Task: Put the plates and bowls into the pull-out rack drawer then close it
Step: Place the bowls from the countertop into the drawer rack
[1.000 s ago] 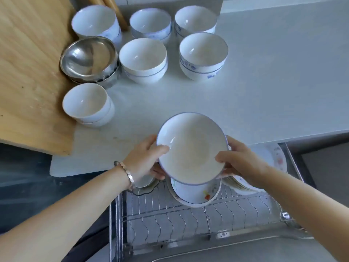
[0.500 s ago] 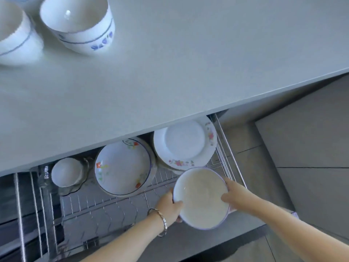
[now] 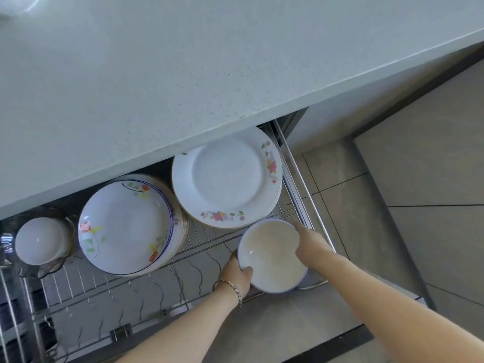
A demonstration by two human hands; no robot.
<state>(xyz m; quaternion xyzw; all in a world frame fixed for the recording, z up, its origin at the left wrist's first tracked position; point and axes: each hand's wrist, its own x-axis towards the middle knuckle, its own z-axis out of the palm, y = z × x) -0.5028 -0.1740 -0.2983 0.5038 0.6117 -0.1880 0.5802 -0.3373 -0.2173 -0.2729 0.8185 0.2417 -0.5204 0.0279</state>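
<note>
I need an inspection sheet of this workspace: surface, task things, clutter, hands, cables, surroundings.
Surface: speckled grey countertop, bare where visible.
Task things: open wire pull-out rack drawer holds a floral flat plate stack, a blue-rimmed floral deep plate stack and a small white bowl; a blue-rimmed white bowl is held over its front right corner.
Clutter: nothing seen.
Hands: left hand and right hand grip the bowl's rim.
Cables: nothing seen.
Surroundings: beige tiled floor.
</note>
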